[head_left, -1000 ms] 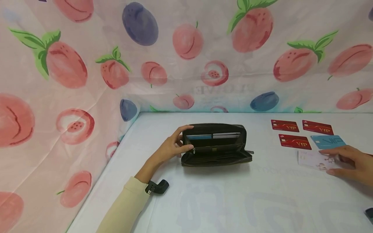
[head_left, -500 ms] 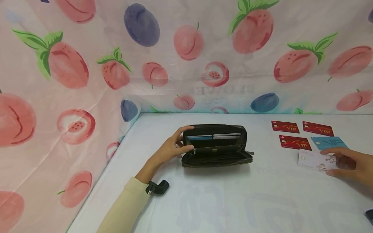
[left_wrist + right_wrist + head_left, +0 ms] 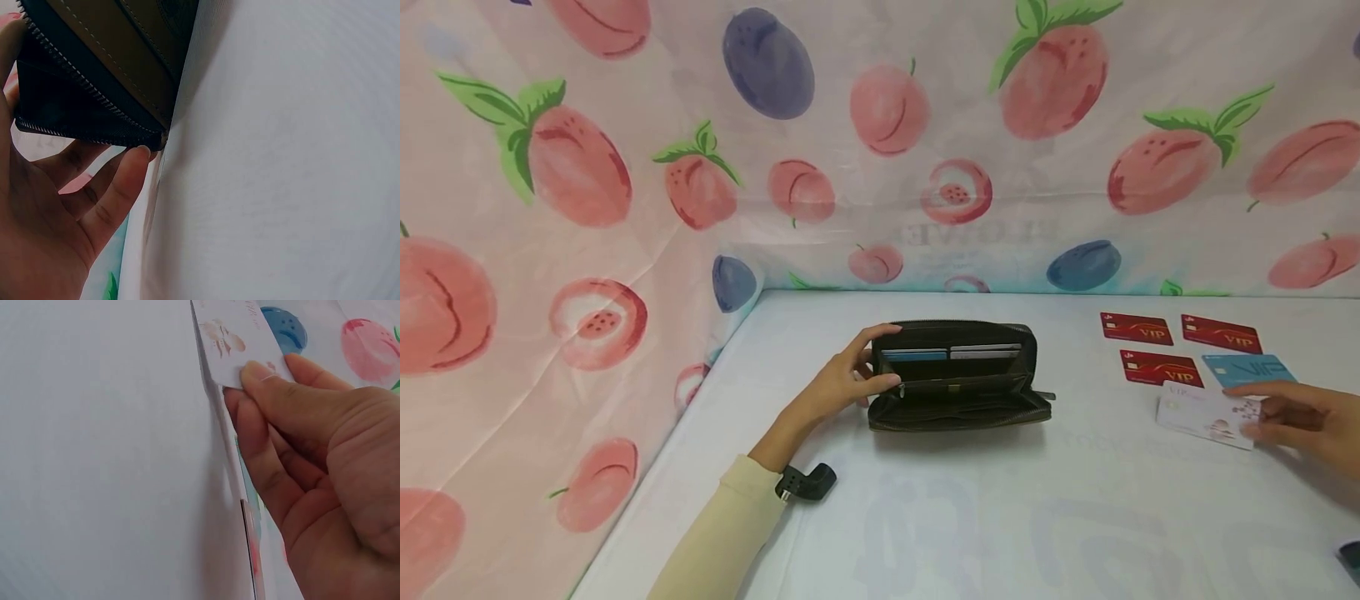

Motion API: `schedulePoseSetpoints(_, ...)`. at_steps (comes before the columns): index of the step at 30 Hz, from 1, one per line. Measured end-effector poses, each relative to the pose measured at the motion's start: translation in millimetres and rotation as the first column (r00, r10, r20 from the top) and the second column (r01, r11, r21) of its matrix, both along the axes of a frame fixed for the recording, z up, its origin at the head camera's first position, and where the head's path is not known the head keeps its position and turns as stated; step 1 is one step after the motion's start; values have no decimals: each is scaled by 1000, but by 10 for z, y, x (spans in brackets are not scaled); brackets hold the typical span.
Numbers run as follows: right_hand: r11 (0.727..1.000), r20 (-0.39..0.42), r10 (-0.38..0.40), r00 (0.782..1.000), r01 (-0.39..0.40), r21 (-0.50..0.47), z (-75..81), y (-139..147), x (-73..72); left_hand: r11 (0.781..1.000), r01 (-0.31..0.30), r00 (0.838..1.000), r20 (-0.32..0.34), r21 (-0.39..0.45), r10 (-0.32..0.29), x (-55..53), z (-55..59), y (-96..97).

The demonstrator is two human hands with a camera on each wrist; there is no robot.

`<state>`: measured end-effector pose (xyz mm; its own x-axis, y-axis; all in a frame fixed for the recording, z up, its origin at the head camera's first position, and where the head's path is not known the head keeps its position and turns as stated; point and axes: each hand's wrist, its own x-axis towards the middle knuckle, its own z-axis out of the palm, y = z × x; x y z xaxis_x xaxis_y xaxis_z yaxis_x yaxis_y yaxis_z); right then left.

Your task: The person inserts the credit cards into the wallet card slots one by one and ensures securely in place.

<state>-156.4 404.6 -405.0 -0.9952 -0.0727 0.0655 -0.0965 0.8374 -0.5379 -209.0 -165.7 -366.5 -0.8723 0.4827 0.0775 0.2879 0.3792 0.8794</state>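
An unzipped black zip-around wallet stands spread on the white table, its inside facing me. Blue and pale cards show in its rear slots. My left hand grips the wallet's left end, thumb at the front; the left wrist view shows the zipper edge and a brown outer panel. At the right, my right hand pinches a white printed card by its right end. In the right wrist view, the thumb lies on the card's face, with fingers behind it.
Red VIP cards lie on the white table behind the held card, beside a blue VIP card. A fruit-patterned cloth rises behind and at the left. A black device is strapped to my left wrist.
My right hand has lifted the white card's edge off the table and drawn it slightly left and toward me. My left hand and the wallet keep their place.
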Motion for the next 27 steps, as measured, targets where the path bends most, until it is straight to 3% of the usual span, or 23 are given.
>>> schedulePoseSetpoints(7, 999, -40, 39, 998, -40, -22, 22, -71, -39, 1000, 7, 1000, -4, 3, -7, -14, -23, 10)
schedulePoseSetpoints(14, 989, -116, 78, 990, -92, -119, 310, -379, -80, 1000, -1, 1000, -19, -2, 1, -2, -3, -9)
schedulePoseSetpoints(21, 995, -23, 71, 997, -73, -75, 562, -626, -170, 1000, 0, 1000, -24, -5, 0, -5, -3, -9)
schedulePoseSetpoints(27, 991, -31, 90, 995, -92, -92, 698, -798, -221, 1000, -2, 1000, -18, -6, 2, -13, -21, -11)
